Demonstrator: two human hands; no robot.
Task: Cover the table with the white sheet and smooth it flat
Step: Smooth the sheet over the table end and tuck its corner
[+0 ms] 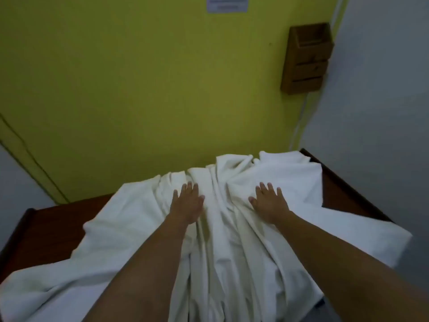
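A white sheet (130, 219) lies bunched over a dark brown wooden table (53, 226), with deep folds running down its middle toward me. My left hand (186, 203) rests flat on the sheet left of the central ridge, fingers spread. On the other side of that ridge my right hand (269, 203) presses palm down, fingers apart. Neither hand grips the cloth. Bare wood shows at the table's left side and at its far right corner (341, 191). The sheet's near edge hangs off toward me.
A yellow-green wall (139, 89) stands right behind the table. A grey-white wall (380, 112) closes in on the right. A brown wooden holder (304, 59) is mounted on the yellow wall at the upper right. A paper notice (227, 4) hangs at the top.
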